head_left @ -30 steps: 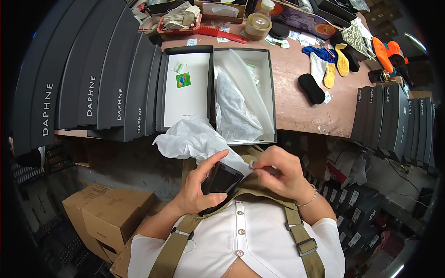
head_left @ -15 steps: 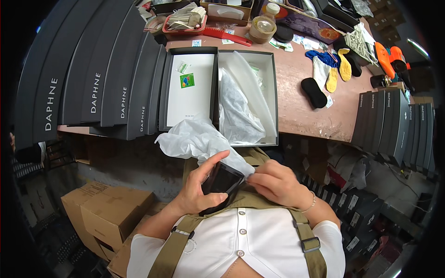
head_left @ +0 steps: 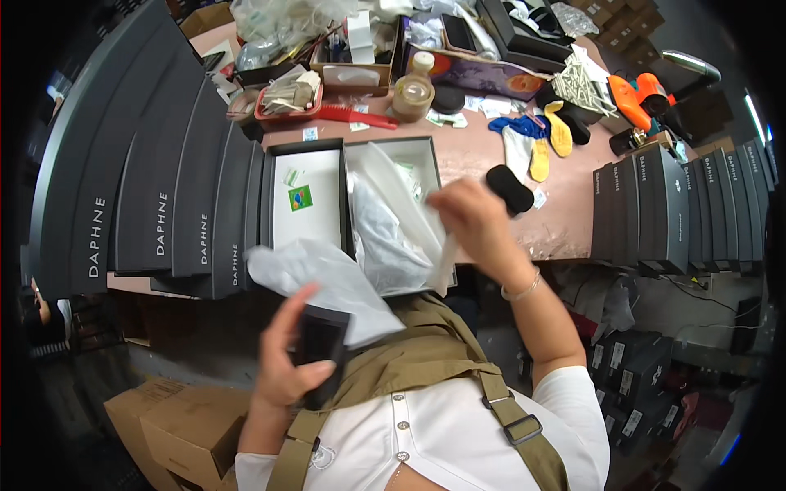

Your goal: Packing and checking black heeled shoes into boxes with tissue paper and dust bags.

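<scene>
My left hand (head_left: pixel 286 360) is closed around a glossy black shoe (head_left: pixel 322 340), thumb on the near side; only a blocky dark part of it shows. Crumpled white tissue paper (head_left: pixel 327 282) spreads from the shoe over the front edge of an open shoe box (head_left: pixel 440 168). My right hand (head_left: pixel 475 217) hovers at the right side of this box, its fingers smeared by motion. Inside the box lie a tissue-wrapped bundle (head_left: pixel 381 241) and a long translucent white sheet (head_left: pixel 409 200). Joined at the left sits the white-lined box lid (head_left: pixel 307 233) with a green packet (head_left: pixel 300 198).
Tall rows of dark shoe boxes stand at left (head_left: pixel 176 188) and right (head_left: pixel 659 213). Farther back are a red brush (head_left: pixel 356 115), a tape roll (head_left: pixel 412 98), yellow insoles (head_left: pixel 539 159) and a black pad (head_left: pixel 509 189). Cardboard cartons (head_left: pixel 184 430) stand low at left.
My right hand has left the tissue at the shoe and moved up and forward to the box's right side. My left hand has shifted left with the shoe; the view has tilted upward.
</scene>
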Demonstrator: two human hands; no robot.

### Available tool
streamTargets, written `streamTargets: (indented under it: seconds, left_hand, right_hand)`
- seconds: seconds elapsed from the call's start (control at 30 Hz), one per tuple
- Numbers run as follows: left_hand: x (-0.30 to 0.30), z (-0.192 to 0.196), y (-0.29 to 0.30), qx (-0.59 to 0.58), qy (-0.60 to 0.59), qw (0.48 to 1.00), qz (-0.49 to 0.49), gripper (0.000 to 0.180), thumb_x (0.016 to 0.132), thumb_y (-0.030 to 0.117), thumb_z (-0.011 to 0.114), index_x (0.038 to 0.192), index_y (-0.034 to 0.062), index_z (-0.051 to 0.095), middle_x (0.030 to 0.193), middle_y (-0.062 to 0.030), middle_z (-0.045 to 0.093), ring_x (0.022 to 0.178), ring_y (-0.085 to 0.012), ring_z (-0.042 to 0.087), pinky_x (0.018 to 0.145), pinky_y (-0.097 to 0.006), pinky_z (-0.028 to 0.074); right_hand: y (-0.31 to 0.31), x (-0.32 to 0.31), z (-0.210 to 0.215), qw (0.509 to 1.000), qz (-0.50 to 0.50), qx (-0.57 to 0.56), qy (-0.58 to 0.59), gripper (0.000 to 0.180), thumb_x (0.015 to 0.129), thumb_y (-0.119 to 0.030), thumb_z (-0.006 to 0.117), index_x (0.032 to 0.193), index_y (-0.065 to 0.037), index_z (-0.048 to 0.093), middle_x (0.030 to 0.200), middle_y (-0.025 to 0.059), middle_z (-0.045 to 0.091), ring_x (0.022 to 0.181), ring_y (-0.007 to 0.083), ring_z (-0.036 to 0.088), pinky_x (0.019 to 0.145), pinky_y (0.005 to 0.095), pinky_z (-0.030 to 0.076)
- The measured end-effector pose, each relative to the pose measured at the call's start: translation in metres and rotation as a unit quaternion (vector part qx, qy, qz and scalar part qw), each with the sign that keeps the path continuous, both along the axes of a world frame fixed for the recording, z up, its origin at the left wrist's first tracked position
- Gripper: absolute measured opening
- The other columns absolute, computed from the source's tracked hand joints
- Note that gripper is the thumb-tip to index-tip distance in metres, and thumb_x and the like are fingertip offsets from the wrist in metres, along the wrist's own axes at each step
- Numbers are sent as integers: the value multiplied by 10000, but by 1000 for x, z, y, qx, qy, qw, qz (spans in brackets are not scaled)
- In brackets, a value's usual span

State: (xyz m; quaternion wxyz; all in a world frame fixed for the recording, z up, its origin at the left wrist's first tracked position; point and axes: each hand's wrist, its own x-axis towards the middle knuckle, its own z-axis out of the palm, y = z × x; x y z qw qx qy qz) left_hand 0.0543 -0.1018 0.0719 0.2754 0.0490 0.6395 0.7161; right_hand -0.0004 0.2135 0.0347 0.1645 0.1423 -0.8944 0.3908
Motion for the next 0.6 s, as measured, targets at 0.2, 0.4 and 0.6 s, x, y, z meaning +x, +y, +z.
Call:
streamTargets:
  seconds: [0.2,0.4,0.6]
  left_hand:
    - [-50,2,14,-118,322,932,114,871,678,142,726,1440,-4,328,1100,-87,587,995,-152,573,905,-295,451]
    - [-73,-17,43,-10,252,958,139,843,763,121,695,1467,-3,248,1112,-90,561,1001,-142,562,913,-274,440]
    - [-74,-35,51,30,184,978,96,927,762,175,743,1483,-10,188,1198,-99,505,1081,-154,523,965,-283,405]
  right_hand:
    - [116,-119,-37,938,-198,208,191,170,804,-38,619,973,-41,634,954,173,612,882,319,616,740,417,496]
    - [150,-90,-88,902,-213,291,-237,359,744,-224,733,1043,-59,624,1137,190,614,1047,339,598,847,484,477]
    - [182,17,-162,901,-216,356,-119,456,738,-142,691,1181,-70,606,1221,198,540,1087,368,547,891,401,467]
